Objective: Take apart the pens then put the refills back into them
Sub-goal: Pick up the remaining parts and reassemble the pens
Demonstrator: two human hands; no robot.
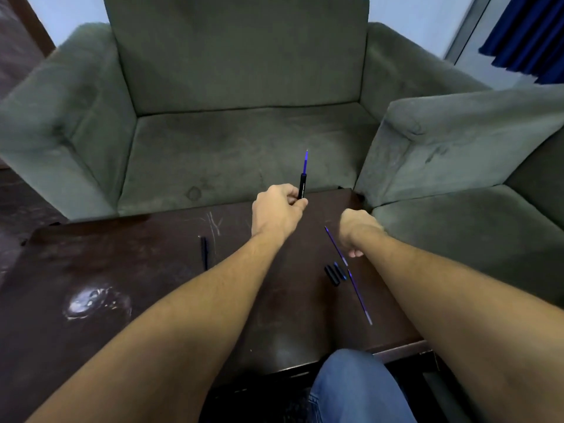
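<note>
Left grip tight around pen barrel; right grip unclear, beside refill and black pieces.

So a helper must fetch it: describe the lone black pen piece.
On the dark table before the green armchair, look left of the left hand. The black pen piece lies alone there; the caps and blue refills lie to the right.
</note>
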